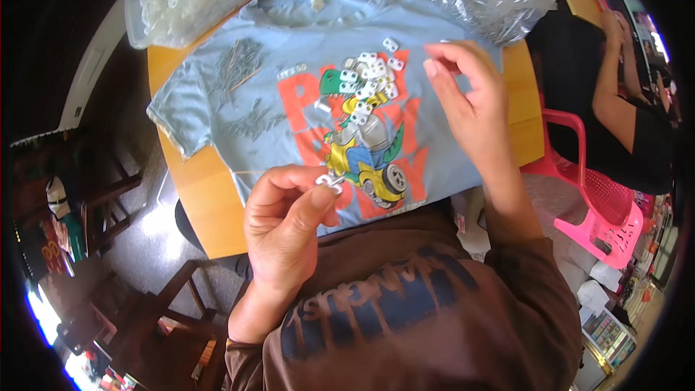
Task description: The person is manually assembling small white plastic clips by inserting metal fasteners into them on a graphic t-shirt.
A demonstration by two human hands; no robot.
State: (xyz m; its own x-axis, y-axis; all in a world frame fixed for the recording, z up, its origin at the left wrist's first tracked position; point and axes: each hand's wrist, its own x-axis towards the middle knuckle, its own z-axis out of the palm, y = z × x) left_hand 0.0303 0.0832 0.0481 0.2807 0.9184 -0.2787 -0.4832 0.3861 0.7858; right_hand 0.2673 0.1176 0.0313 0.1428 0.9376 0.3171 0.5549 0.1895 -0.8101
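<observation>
Between the thumb and fingertips of my left hand (289,221) is a small white plastic piece (330,183), with a bit of metal showing at it. My right hand (470,98) is raised over the right side of a light blue printed T-shirt (239,127); its thumb and forefinger are curved and slightly apart, with nothing visible between them. Just left of that hand, a loose pile of white two-holed plastic pieces (373,72) lies on the shirt. Two heaps of thin grey metal pieces, one upper (239,61) and one lower (257,123), rest on its left part.
The shirt covers most of a wooden table (199,206). At its far left stands a clear bin (134,14) full of white plastic pieces; a clear bag of silvery parts (492,11) lies far right. Beyond the table's right edge are a pink chair (597,199) and another person (615,101).
</observation>
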